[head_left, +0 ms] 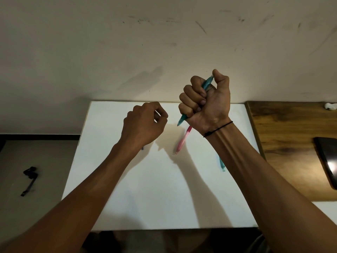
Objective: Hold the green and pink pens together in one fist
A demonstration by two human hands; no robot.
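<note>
My right hand (209, 103) is raised above a white board (145, 198) and grips a teal pen (182, 121) in a fist. The thumb presses on the pen's top end and its tip points down-left. A black thread circles that wrist. My left hand (144, 123) hovers to the left at about the same height, fingers curled and thumb against the forefinger. I cannot see whether it pinches anything. A pink pen (182, 141) lies on the board between the hands. Another teal pen (222, 164) lies partly hidden behind my right forearm.
The white board butts against a scuffed wall. To its right is a wooden tabletop (284, 143) with a dark, flat device (328, 161) and a small white item (330, 106) in the far corner. On the grey surface to the left lies a black object (30, 178).
</note>
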